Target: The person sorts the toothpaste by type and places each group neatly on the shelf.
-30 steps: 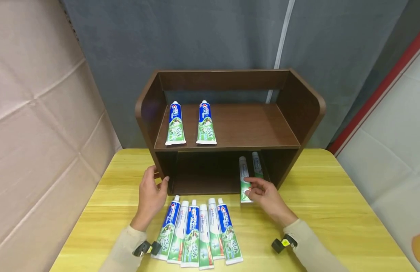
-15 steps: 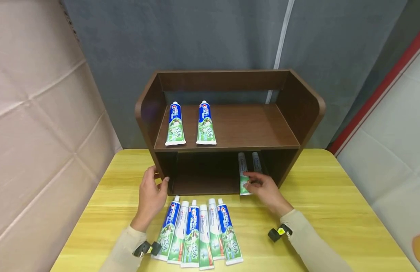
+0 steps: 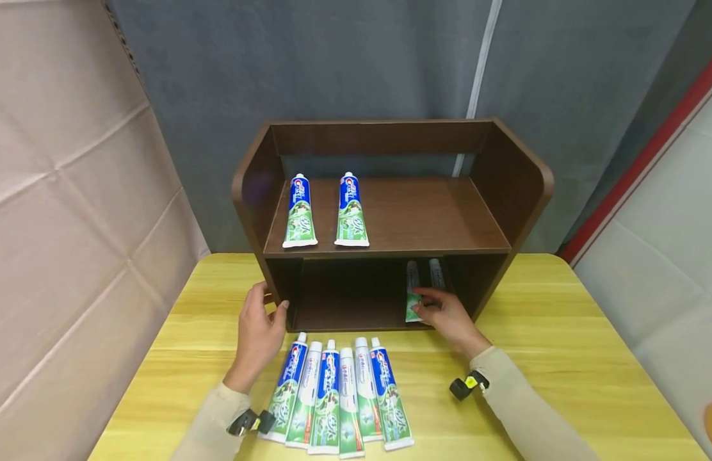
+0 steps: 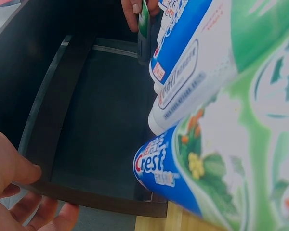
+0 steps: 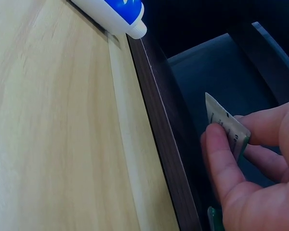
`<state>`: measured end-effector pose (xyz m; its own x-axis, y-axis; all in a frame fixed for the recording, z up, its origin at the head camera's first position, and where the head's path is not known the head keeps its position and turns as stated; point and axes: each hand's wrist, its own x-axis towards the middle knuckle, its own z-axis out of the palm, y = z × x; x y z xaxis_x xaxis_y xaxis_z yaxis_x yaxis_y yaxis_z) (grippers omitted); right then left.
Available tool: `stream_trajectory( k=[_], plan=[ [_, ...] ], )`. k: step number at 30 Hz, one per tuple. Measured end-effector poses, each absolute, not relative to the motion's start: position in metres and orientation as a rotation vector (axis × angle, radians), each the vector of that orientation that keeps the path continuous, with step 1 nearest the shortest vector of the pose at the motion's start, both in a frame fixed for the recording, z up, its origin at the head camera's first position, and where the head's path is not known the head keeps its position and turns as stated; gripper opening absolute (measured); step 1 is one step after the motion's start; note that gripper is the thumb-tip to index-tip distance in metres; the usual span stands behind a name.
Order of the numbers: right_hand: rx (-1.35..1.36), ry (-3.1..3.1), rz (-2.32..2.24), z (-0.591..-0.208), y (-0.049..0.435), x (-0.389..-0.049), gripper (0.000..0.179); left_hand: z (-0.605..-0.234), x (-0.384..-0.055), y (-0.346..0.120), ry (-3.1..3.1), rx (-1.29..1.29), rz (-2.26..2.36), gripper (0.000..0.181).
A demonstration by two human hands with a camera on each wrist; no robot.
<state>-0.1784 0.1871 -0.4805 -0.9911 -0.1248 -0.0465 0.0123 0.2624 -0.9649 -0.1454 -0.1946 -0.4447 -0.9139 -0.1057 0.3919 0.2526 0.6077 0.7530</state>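
A two-tier dark brown shelf (image 3: pixel 413 218) stands on the table. My right hand (image 3: pixel 453 323) pinches the flat crimped end of a green and white toothpaste tube (image 3: pixel 412 278), which lies inside the lower compartment with its cap toward the back. In the right wrist view, thumb and fingers hold that crimped end (image 5: pixel 227 122). Just right of it lies another similar tube (image 3: pixel 436 274). My left hand (image 3: pixel 258 336) grips the front edge of the shelf's left side panel; the left wrist view has its thumb and fingers (image 4: pixel 62 219) on either side of the panel.
Two blue and green Crest tubes (image 3: pixel 300 211) lie on the upper tier's left half. Before the shelf, a row of several tubes (image 3: pixel 327 400), Crest and white-green mixed, lies on the yellow wood-grain table (image 3: pixel 177 384). A grey curtain (image 3: pixel 362 57) hangs behind.
My right hand has slid the tube deeper into the lower compartment, so its crimped end no longer overhangs the front edge. The left hand keeps its place on the side panel.
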Motion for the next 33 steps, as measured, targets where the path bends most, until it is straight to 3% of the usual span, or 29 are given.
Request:
stream_trajectory(
  k=[18,33],
  plan=[
    [-0.109,2.486,-1.712,-0.4862,0.1854,-0.1833,0.058,-0.4438,-0.1443,-0.1940,-2.440,-0.098,-1.249,0.047],
    [-0.171,2.807,-1.343,-0.4767,0.1877,-0.1815,0.052,-0.4439,-0.1449,-0.1940,-2.434,-0.106,-1.244,0.047]
  ],
)
